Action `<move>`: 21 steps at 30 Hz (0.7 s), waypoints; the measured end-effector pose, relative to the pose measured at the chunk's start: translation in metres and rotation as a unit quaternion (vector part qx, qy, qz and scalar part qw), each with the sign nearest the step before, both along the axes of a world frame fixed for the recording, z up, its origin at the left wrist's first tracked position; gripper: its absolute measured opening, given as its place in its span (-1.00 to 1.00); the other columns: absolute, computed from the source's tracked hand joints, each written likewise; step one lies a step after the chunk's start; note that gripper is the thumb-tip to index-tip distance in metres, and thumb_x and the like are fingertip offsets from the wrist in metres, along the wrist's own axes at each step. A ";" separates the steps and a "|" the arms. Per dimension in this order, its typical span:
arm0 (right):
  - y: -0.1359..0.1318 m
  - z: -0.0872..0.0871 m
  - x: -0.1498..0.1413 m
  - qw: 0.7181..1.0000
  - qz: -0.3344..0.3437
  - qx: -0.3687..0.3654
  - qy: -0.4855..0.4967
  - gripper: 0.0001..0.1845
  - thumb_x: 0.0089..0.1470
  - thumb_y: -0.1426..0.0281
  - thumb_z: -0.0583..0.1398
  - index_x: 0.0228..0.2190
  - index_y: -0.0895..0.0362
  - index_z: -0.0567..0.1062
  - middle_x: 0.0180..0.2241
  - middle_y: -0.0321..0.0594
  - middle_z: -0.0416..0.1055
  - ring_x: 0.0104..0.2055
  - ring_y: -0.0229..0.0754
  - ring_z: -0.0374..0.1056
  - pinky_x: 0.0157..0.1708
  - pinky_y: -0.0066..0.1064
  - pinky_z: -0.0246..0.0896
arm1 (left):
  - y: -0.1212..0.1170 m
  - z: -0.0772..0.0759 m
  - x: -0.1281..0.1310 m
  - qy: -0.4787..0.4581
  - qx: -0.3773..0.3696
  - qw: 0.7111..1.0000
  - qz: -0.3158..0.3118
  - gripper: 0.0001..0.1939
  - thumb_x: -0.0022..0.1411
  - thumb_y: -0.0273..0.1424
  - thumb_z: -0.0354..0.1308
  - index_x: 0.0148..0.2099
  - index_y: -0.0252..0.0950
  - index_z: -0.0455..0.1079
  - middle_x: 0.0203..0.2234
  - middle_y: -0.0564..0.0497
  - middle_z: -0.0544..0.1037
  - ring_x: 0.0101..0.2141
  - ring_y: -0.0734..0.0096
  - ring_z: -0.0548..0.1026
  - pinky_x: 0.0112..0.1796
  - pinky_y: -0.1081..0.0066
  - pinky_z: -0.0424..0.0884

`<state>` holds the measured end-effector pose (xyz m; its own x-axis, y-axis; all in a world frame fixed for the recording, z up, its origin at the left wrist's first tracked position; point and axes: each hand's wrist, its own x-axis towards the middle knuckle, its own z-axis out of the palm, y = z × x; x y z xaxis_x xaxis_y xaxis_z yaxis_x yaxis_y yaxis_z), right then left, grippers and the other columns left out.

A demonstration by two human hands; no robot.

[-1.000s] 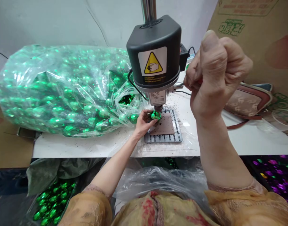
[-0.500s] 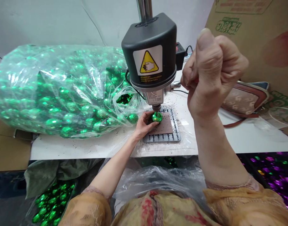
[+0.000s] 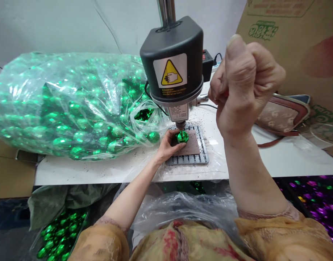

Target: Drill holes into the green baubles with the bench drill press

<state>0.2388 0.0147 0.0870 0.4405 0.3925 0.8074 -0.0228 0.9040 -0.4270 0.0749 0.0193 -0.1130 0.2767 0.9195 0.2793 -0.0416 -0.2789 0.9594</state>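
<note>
A small bench drill press (image 3: 173, 61) with a black head and a yellow warning sticker stands on a white table (image 3: 101, 168). My left hand (image 3: 167, 145) pinches a shiny green faceted ball (image 3: 182, 136) on the brown pad of the slotted metal base (image 3: 192, 150), right under the drill chuck (image 3: 180, 125). Raised close to the camera, my right hand (image 3: 244, 87) is a fist closed round the press's feed handle (image 3: 203, 97), of which a metal stub shows.
A big clear plastic bag (image 3: 65, 105) full of green balls lies on the table's left. A patterned purse (image 3: 283, 116) and a cardboard box (image 3: 296, 43) sit at right. Below are a tray of green balls (image 3: 60, 233), purple balls (image 3: 315, 197) and a clear bag (image 3: 182, 208) in my lap.
The view shifted slightly left over the second. My left hand keeps the green ball under the chuck; my right fist stays on the handle, barely moved.
</note>
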 end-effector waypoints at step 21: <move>-0.007 -0.015 0.004 1.000 -0.018 0.004 -0.005 -0.45 0.21 0.26 0.17 -0.67 0.10 0.02 -0.71 -0.42 -0.12 -0.68 -0.44 -0.05 -0.62 -0.39 -0.18 | -0.007 0.001 -0.001 0.051 0.009 0.999 -0.018 -0.39 0.06 -0.20 0.45 0.08 -0.27 0.32 0.10 -0.18 0.52 0.12 0.10 0.50 0.20 0.05 0.37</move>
<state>0.2424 0.0078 0.0721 0.4465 0.3708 0.8143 0.0135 0.9072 -0.4205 0.0736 0.0122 -0.1120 0.3368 0.9034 0.2654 0.0450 -0.2970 0.9538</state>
